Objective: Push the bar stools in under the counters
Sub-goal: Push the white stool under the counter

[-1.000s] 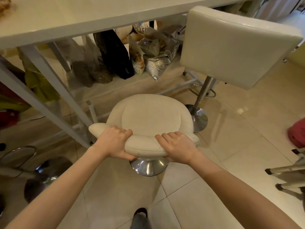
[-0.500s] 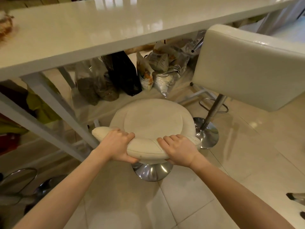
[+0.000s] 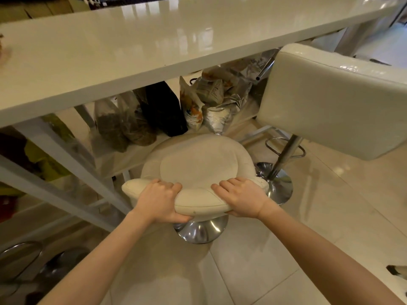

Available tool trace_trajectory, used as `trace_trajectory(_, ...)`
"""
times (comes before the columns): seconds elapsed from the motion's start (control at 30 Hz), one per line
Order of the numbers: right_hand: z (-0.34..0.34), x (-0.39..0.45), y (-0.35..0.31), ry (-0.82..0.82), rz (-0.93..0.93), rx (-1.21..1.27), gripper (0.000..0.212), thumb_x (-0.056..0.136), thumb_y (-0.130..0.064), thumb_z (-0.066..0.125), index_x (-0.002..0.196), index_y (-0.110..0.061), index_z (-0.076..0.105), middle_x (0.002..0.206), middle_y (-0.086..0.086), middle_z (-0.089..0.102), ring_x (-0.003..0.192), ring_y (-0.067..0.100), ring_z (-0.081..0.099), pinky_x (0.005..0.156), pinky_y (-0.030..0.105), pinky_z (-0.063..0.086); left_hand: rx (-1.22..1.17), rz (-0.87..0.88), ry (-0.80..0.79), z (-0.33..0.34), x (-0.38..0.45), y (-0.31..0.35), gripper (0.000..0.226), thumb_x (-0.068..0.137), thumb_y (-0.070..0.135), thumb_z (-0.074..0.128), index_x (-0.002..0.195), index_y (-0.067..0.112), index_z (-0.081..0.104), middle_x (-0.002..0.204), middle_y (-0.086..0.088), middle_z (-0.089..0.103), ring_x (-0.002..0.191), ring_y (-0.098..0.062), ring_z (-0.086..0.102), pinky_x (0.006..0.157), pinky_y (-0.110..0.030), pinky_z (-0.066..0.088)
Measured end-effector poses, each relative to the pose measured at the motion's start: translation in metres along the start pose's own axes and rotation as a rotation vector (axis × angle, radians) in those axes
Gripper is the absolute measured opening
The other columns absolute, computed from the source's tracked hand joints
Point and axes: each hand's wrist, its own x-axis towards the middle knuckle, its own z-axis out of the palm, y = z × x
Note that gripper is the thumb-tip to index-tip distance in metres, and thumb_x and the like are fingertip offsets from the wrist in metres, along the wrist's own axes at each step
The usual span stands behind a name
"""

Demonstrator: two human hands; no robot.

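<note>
White counter (image 3: 132,53) above; both hands (image 3: 161,202) grip round stool (image 3: 198,168) backrest

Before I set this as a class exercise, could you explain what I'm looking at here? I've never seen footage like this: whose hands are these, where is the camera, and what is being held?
There is no machine here. A person wears a wide-angle camera on the head, looking forward and down, so the two bare arms reaching in from the bottom are their own. The wide lens bends straight edges.

The left hand and right hand both grip the low padded backrest of a round cream stool, which stands on a shiny metal base on the tiled floor. Ahead runs a glossy white counter. On a low shelf beneath it stand bags, clear, black and silvery. To the right is a second stool, square and taller, on a chrome post. The round stool's seat is not yet under the counter.
</note>
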Motion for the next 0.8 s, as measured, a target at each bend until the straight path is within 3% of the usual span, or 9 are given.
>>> trace_trajectory(0.23,0.006,-0.017,0.043,0.017,-0.131,0.035,0.075,0.051,-0.043,0.083,0.109,-0.009,0.049,0.079,0.006,0.064,0.062,0.024,0.062,0.052,0.033,0.052,0.035,-0.111,0.075,0.0,0.013,0.044,0.064,0.049,0.08,0.045,0.058,0.017,0.055,0.042,0.003,0.057,0.037,-0.017,0.056,0.049,-0.02,0.039)
trace_trajectory(0.57,0.007,-0.029,0.117,-0.061,-0.352,0.089,0.085,0.046,-0.041,0.083,0.114,-0.01,0.043,0.086,0.006,0.065,0.069,0.024,0.063,0.058,0.031,0.053,0.008,-0.382,0.105,0.004,0.044,0.116,0.066,0.052,0.079,0.043,0.058,0.014,0.055,0.044,0.001,0.059,0.039,-0.019,0.058,0.048,-0.021,0.041)
trace_trajectory(0.8,0.006,-0.032,0.147,-0.121,-0.408,0.123,0.083,0.047,-0.031,0.083,0.116,-0.011,0.042,0.09,0.008,0.065,0.074,0.027,0.063,0.064,0.036,0.054,-0.025,-0.491,0.059,0.003,0.064,0.143,0.069,0.054,0.08,0.043,0.061,0.013,0.057,0.046,0.0,0.061,0.041,-0.021,0.06,0.05,-0.024,0.044)
